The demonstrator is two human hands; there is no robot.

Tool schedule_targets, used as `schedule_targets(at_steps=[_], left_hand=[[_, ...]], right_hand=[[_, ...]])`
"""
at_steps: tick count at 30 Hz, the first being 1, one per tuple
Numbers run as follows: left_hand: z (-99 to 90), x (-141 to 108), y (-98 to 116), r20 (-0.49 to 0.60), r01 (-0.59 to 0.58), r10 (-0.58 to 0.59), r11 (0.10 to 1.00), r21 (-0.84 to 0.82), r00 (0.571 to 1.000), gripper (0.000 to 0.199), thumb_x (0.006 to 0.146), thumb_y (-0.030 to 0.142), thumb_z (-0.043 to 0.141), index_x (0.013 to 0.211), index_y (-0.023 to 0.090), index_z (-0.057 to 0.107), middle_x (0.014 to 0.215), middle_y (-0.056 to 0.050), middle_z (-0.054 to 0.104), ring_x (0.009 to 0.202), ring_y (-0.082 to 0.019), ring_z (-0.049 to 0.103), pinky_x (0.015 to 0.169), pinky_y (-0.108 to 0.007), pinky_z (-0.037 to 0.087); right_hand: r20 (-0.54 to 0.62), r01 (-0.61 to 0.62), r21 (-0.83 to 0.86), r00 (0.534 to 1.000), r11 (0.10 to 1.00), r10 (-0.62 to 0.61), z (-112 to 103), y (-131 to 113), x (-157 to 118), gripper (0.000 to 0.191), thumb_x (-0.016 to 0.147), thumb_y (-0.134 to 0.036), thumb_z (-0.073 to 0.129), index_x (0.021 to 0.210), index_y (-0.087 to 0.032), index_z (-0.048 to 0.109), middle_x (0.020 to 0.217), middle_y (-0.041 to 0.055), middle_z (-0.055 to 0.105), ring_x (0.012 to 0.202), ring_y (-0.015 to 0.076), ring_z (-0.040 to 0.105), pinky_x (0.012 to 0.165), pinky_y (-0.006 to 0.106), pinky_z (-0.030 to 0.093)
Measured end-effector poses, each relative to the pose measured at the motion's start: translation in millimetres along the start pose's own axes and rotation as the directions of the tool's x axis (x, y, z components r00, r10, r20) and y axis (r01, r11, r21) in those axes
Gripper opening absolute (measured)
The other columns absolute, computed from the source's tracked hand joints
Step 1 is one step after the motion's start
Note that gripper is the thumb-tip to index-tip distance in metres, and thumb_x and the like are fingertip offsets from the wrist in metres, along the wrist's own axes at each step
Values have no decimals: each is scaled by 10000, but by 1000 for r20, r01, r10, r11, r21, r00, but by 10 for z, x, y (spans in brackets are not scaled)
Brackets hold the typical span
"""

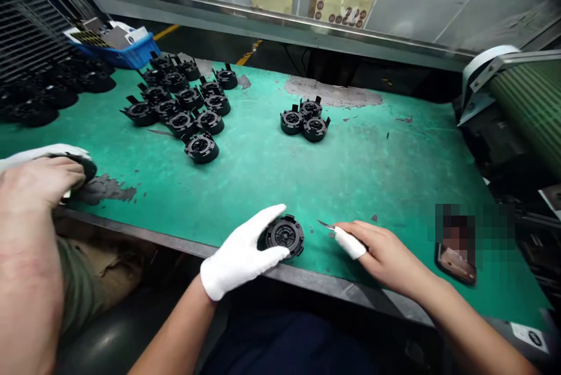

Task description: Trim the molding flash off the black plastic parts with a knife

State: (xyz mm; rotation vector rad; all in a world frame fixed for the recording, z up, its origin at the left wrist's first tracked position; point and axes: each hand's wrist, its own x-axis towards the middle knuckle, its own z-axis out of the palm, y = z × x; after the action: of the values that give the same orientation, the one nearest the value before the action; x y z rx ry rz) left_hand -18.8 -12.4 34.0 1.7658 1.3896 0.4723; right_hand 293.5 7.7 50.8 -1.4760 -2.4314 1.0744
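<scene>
My left hand [245,252], in a white glove, is closed around the side of a round black plastic part [286,236] near the table's front edge. The part's ringed face is turned up. To its right, my right hand [372,246] grips a small knife [325,225] with a thin pointed blade, which points left toward the part without touching it. A white cover [349,243] wraps the thumb; the other fingers are bare. Most of the knife's handle is hidden in the fingers.
Beyond my hands stand three similar black parts [314,128], with a larger group [179,121] farther left. A co-worker's hands [52,173] hold a dark part at left. A phone [456,264] lies at right, near a green conveyor [530,89]. A blue bin [140,52] sits back left.
</scene>
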Motion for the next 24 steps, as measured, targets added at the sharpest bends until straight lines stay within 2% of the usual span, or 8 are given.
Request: schedule_targets(at_steps=[4,8,16,24], left_hand=[[253,-65,56,-149,-52,44,997,-50,988,953,758,562,774,1525,298,273,1595,-28,319,1470,-221,323,1251,-411,286],[439,-57,72,-240,-98,83,994,-51,967,987,735,597,780,1517,271,274,1569,-71,356,1445,-242,365,1230,-436,325],[475,-27,22,-252,-99,98,995,9,963,917,771,586,752,1499,252,304,1522,-91,415,1408,-254,414,1206,-445,362],[493,-7,33,-277,-129,118,991,-21,954,863,779,556,761,1469,234,355,1486,-106,457,1380,-252,446,1187,-445,385]], right_hand=[[19,0,10,1000,1000,0,59,-92,-11,377,992,-265,392,1331,-285,555,1091,52,650,970,198,626,860,358,494],[29,20,6,999,1000,-20,146,-153,0,429,969,-197,395,1376,-264,514,1102,62,630,1001,199,616,870,352,492],[22,10,-31,1000,999,-9,208,-104,-10,427,1003,-216,378,1412,-279,484,1091,60,632,990,193,622,849,343,501],[55,37,-111,998,993,-31,209,-213,16,460,985,-215,401,1434,-284,479,1074,57,646,942,197,637,814,344,517]])
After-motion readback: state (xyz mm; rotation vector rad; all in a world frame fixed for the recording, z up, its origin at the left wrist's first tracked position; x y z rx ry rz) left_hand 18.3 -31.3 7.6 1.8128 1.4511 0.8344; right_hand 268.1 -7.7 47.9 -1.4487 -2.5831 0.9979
